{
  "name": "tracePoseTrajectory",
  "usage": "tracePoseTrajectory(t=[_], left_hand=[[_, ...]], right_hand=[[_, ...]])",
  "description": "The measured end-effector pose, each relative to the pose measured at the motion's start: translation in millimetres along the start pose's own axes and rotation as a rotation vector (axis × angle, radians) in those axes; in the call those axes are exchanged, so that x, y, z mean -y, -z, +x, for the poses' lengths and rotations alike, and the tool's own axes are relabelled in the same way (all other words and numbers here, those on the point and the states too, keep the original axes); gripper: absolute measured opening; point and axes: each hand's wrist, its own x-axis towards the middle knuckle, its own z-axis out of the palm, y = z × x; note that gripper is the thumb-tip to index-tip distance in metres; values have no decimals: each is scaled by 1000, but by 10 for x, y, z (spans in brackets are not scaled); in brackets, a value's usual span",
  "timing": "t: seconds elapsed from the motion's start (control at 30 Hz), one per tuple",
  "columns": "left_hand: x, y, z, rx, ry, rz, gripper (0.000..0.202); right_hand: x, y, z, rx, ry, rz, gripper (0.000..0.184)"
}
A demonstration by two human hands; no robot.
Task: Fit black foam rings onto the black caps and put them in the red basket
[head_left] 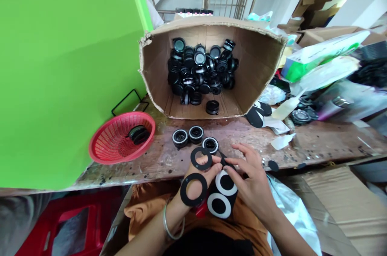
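Observation:
My left hand (198, 179) is closed on a black sheet of ring-shaped stickers (222, 193) with white backing discs; a black ring (193, 189) lies over the palm and another black ring (201, 158) sticks up at the fingertips. My right hand (250, 177) pinches the sheet's top edge, its other fingers stretched out. Three black round caps with silver rims (195, 137) stand on the worn wooden bench (317, 143) just beyond my hands.
A cardboard box (256, 58) lying on its side holds several black caps (201, 70). A red plastic basket (119, 141) with a black part in it sits at the left, by a green panel (66, 66). Bags and clutter (320, 66) fill the right side.

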Motion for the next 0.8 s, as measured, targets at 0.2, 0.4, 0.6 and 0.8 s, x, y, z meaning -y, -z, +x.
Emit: tracePoseTrajectory(t=[0.2, 0.4, 0.6, 0.8], left_hand=[[-103, -62, -37, 23, -66, 245, 12], [-60, -210, 6, -11, -89, 304, 7], [-6, -261, 0, 33, -107, 335, 9], [48, -317, -13, 49, -65, 195, 14]], right_hand=[[-96, 135, -20, 34, -204, 73, 17], [-89, 103, -103, 18, -137, 37, 11], [-130, 79, -150, 29, -224, 92, 18], [-197, 104, -181, -85, -255, 105, 16]])
